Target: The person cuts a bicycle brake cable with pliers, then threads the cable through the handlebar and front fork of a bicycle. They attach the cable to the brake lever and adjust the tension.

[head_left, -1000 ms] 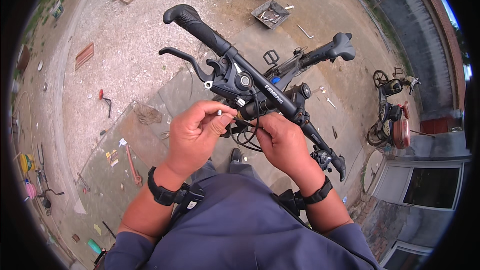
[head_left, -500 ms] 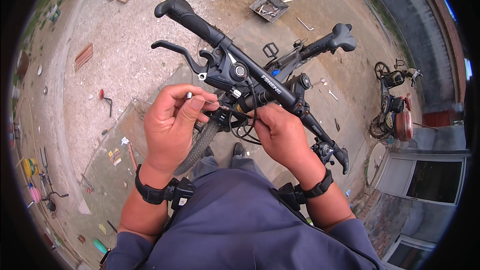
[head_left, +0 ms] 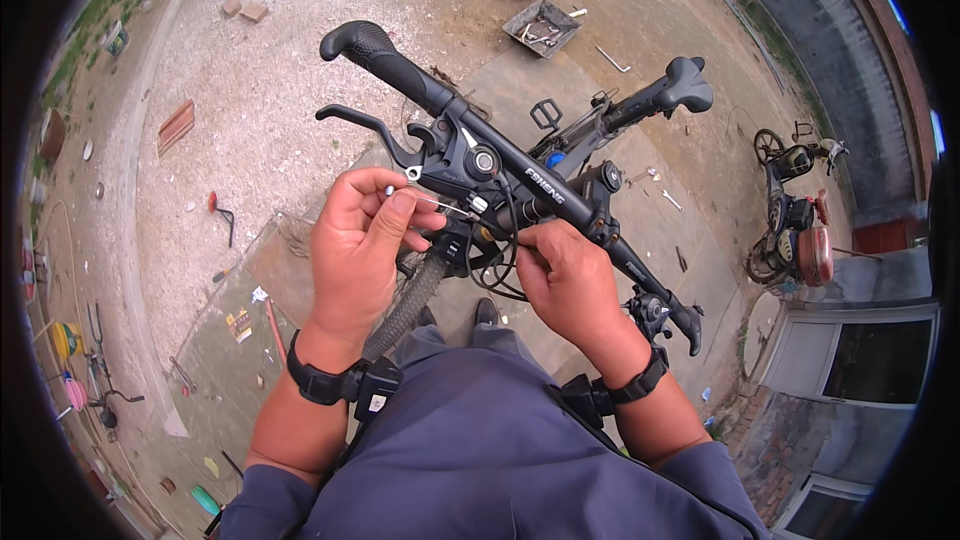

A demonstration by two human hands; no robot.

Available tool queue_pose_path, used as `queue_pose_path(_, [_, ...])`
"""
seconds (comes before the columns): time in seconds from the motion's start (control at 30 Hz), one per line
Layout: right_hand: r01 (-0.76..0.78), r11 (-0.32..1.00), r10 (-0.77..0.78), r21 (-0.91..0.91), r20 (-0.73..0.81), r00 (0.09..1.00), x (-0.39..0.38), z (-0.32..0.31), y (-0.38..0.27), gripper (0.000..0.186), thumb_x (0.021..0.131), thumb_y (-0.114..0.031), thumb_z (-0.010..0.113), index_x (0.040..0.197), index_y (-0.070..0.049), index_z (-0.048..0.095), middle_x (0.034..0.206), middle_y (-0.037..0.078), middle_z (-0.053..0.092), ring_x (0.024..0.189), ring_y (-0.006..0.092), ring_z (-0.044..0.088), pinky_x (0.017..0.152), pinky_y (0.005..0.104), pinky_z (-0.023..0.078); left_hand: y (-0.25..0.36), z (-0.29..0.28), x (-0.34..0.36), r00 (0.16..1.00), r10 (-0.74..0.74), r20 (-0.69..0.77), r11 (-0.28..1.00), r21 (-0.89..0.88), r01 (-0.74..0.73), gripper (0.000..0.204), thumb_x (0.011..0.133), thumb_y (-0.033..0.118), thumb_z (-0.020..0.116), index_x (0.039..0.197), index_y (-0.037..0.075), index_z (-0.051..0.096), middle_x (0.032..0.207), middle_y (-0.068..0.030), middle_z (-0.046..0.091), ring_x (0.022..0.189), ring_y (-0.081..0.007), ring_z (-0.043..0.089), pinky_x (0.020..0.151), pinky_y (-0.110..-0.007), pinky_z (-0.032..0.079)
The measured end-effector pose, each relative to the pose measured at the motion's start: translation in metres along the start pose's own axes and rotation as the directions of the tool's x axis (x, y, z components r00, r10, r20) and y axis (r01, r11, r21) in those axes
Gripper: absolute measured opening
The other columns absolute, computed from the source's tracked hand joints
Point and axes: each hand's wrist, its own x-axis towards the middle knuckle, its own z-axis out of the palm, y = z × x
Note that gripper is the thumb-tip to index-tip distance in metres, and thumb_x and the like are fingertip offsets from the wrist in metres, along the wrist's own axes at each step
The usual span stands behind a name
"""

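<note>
My left hand (head_left: pixel 362 255) pinches a thin metal brake cable (head_left: pixel 440 203) between thumb and forefinger, close to its small silver end (head_left: pixel 390 191). From there the bare wire stretches right into a black cable housing (head_left: pixel 484 224). My right hand (head_left: pixel 572 278) is closed round that housing, its fingertips partly hidden. Just beyond both hands lies the black bicycle handlebar (head_left: pixel 545 185). The black brake lever (head_left: pixel 365 123) and its shifter body (head_left: pixel 482 160) sit above my left hand. Looped black cables (head_left: pixel 503 285) hang between the hands, over the front tyre (head_left: pixel 410 310).
The saddle (head_left: pixel 686 85) points away to the right. Metal trays of tools (head_left: pixel 542 28) stand on the ground at the far side. A red-handled tool (head_left: pixel 222 215) and bricks (head_left: pixel 175 128) lie at the left. A motorbike (head_left: pixel 795 210) stands near the wall at the right.
My left hand has shifted slightly to the right, still pinching the cable. The bicycle sits a little lower and further right in the view. My right hand keeps its grip.
</note>
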Motion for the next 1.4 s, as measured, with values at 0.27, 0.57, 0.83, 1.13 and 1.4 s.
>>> queue_pose_path(0.27, [-0.045,0.995,0.042,-0.085,-0.027,0.999,-0.005,0.002,0.001,0.010,0.088,-0.009,0.071,0.097,-0.007,0.067,0.085,0.010,0.068,0.070,0.0322,0.068,0.062,0.0411,0.056,-0.003,0.004,-0.004,1.000,-0.007,0.006,0.997,0.083,0.006,0.014,0.107,0.014,0.063,0.113,0.003,0.058,0.105,-0.0102,0.073,0.092,-0.0168,0.075,0.071,-0.024,0.058])
queue_pose_path(0.57, [-0.021,0.988,0.014,-0.156,-0.043,0.999,-0.006,-0.001,-0.002,0.012,0.086,-0.005,0.072,0.098,-0.005,0.069,0.082,0.012,0.069,0.069,0.0308,0.070,0.062,0.0386,0.057,-0.005,0.004,-0.006,0.998,0.044,0.034,0.984,0.173,-0.049,0.014,0.105,0.012,0.065,0.112,0.002,0.058,0.107,-0.0095,0.073,0.093,-0.0148,0.074,0.073,-0.024,0.057])
queue_pose_path(0.83, [0.025,0.977,-0.035,-0.211,-0.046,0.998,-0.005,0.004,0.004,0.014,0.089,-0.010,0.071,0.102,-0.009,0.069,0.084,0.011,0.068,0.069,0.0344,0.068,0.061,0.0427,0.056,-0.008,0.005,-0.007,0.995,0.103,0.019,0.977,0.184,-0.104,0.011,0.103,0.007,0.067,0.110,0.004,0.059,0.111,-0.0099,0.069,0.096,-0.0157,0.071,0.074,-0.024,0.055])
queue_pose_path(1.13, [-0.018,0.966,0.015,-0.257,-0.015,1.000,0.000,0.004,-0.001,0.015,0.088,-0.005,0.071,0.103,-0.005,0.071,0.086,0.011,0.071,0.074,0.0313,0.071,0.066,0.0395,0.058,-0.016,-0.002,0.000,0.909,0.413,0.053,0.787,0.481,-0.385,0.019,0.090,0.000,0.077,0.102,0.003,0.062,0.136,-0.0161,0.055,0.112,-0.0218,0.066,0.082,-0.028,0.057])
queue_pose_path(1.4, [-0.012,0.971,0.012,-0.238,-0.002,1.000,0.003,0.001,-0.005,0.018,0.090,-0.005,0.071,0.108,-0.004,0.072,0.089,0.012,0.073,0.076,0.0309,0.072,0.067,0.0383,0.058,-0.018,0.001,0.006,0.936,0.350,0.027,0.861,0.385,-0.333,0.021,0.089,0.000,0.078,0.100,0.003,0.060,0.142,-0.0193,0.057,0.111,-0.0196,0.067,0.083,-0.028,0.057])
